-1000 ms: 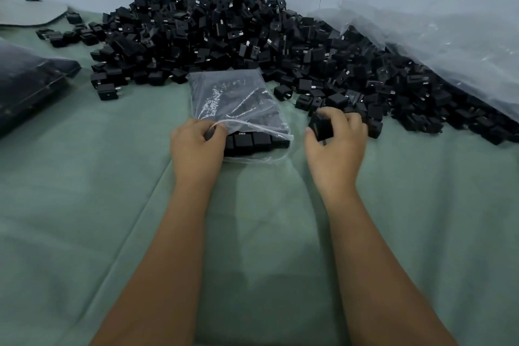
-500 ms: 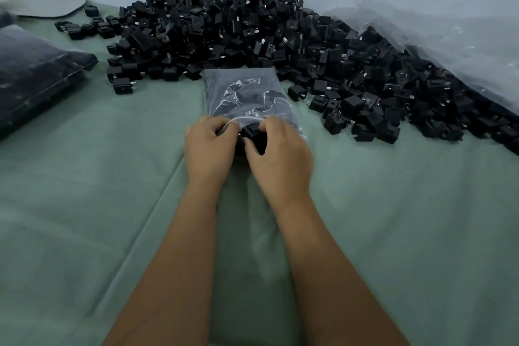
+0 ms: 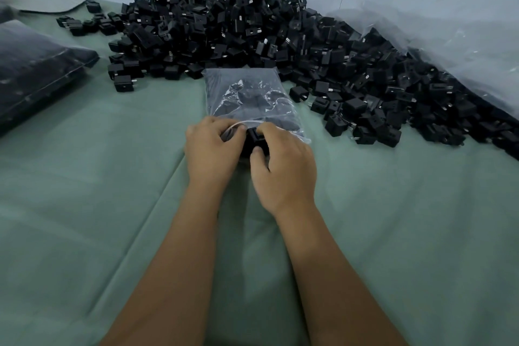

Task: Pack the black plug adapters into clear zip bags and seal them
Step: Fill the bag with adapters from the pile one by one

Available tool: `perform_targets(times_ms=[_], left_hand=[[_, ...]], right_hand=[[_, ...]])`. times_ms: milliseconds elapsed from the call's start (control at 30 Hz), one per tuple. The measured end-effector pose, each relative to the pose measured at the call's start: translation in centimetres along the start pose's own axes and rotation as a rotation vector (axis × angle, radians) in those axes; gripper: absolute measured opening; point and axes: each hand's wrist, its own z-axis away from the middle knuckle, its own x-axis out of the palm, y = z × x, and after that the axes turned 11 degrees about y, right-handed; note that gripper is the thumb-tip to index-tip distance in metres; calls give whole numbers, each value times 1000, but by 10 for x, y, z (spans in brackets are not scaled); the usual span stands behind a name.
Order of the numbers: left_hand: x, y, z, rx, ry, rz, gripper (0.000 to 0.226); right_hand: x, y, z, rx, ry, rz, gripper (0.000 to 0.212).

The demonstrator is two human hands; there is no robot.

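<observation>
**Ana:** So, how would that zip bag handle, do you reckon?

**Ben:** Thin, soft and slippery film, I'd judge, and fairly heavy now it bulges with dark adapters. It would sag if lifted by one corner. Best held at the mouth, along the stiffer zip strip, with support under the belly.

**Ana:** And the adapter going in?

**Ben:** Small, hard, blocky, light. The metal prongs could snag or pierce the film, so take it by its flat sides.

**Ana:** What are the hands doing?

**Ben:** The left hand has its fingers curled round the bag's near lip, pinching the opening up. The right hand pinches the adapter between thumb and fingers, right at the mouth. The two hands touch or nearly touch.

**Ana:** Where does the bag sit?

**Ben:** Flat on the green cloth, its far end against the front edge of the big pile of loose adapters. Left of the bag, well apart, lies a filled dark bag. Right of it, beyond the pile's spill, a large clear plastic sheet lies against the wall.

**Ana:** How does the bag look?

**Ben:** Clear, crinkled, glinting, mouth unsealed. I can't count what's inside.
</observation>
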Motion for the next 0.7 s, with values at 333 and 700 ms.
perform_targets(times_ms=[333,700], left_hand=[[-4,8,5,-52,93,122,14],[-1,15,11,182,217,71,20]], right_hand=[[1,2,4,-76,-198,172,39],[17,-5,-29,-136,-357,213,28]])
